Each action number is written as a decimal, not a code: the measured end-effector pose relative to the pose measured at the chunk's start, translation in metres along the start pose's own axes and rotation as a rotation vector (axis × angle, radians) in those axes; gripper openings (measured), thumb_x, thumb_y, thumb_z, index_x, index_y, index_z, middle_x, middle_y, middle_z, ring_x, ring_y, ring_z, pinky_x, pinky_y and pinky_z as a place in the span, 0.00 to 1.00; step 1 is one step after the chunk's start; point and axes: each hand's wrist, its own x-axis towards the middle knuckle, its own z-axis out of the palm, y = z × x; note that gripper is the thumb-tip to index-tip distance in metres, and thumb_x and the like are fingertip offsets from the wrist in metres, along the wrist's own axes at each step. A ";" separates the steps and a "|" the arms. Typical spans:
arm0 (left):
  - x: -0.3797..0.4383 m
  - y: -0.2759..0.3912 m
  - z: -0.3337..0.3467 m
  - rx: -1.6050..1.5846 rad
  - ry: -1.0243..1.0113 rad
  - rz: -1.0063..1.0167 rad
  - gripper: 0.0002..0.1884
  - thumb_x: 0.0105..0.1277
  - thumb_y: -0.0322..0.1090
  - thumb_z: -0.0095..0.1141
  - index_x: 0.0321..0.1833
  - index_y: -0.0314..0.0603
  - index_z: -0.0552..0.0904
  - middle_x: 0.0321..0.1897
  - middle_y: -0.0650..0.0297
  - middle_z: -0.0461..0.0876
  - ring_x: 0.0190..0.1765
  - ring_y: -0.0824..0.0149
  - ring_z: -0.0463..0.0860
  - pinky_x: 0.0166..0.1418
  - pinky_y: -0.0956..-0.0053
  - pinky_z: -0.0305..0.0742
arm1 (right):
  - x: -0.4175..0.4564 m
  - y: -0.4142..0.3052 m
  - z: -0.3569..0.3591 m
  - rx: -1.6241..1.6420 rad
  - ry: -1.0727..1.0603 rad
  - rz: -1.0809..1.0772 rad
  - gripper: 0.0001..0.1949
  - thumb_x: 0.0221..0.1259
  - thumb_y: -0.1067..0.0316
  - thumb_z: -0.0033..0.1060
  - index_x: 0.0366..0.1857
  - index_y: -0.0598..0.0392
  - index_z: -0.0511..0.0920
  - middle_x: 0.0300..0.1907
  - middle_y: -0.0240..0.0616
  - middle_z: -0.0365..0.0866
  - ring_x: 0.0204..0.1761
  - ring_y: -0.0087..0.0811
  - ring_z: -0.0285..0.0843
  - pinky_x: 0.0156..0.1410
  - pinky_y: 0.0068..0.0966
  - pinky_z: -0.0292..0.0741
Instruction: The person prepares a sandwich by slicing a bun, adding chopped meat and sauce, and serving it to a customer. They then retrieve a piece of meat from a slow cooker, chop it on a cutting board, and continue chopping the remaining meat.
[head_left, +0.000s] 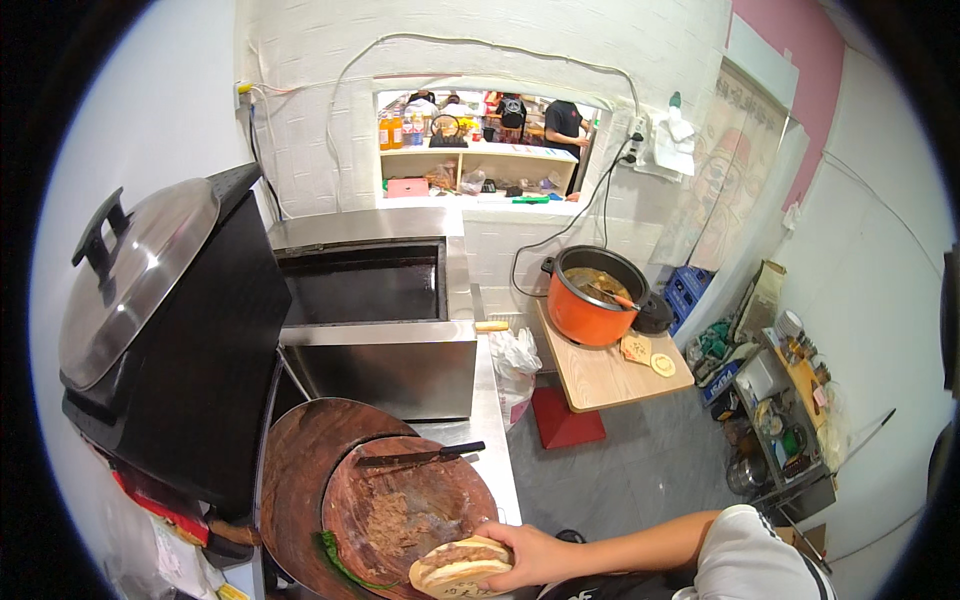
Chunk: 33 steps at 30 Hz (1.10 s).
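My right hand (523, 556) grips a split flatbread bun stuffed with chopped meat (459, 556), partly in a printed paper sleeve (472, 589). It is held over the near right edge of a round wooden chopping board (442, 487). Minced meat (390, 521) lies in a loose pile on that board. Behind the pile rests a knife (412, 456), its black handle pointing right. One long green pepper (337, 559) curves along the board's near left edge. Under the board, a larger round wooden block (300, 457) shows at the left. My left hand is out of view.
A steel-cased cooker (382, 375) with an open dark well stands beyond the boards, beside a large domed lid (142, 277). An orange pot of broth (592, 304) sits on a small wooden table (600, 382). Shelves (787, 420) stand right; people show through the hatch (487, 150).
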 end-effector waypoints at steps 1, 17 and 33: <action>-0.002 -0.001 -0.001 0.019 0.022 0.014 0.23 0.79 0.43 0.56 0.69 0.37 0.71 0.54 0.52 0.83 0.51 0.56 0.84 0.50 0.64 0.83 | -0.002 -0.001 -0.003 0.035 0.001 0.027 0.30 0.57 0.56 0.77 0.62 0.57 0.75 0.52 0.41 0.86 0.53 0.30 0.85 0.60 0.28 0.80; -0.265 -0.078 -0.037 -0.093 0.518 0.813 0.24 0.73 0.38 0.64 0.64 0.27 0.77 0.48 0.49 0.85 0.45 0.55 0.82 0.54 0.62 0.81 | -0.080 0.031 -0.128 0.203 0.113 -0.156 0.28 0.59 0.65 0.82 0.59 0.58 0.73 0.51 0.32 0.84 0.53 0.20 0.81 0.59 0.22 0.79; -0.902 0.216 0.345 -0.306 -1.542 0.289 0.36 0.72 0.17 0.48 0.80 0.47 0.53 0.67 0.48 0.76 0.54 0.52 0.89 0.41 0.62 0.94 | -0.326 0.168 -0.482 -0.131 0.647 0.106 0.31 0.50 0.60 0.83 0.55 0.63 0.76 0.49 0.45 0.89 0.50 0.29 0.88 0.56 0.29 0.81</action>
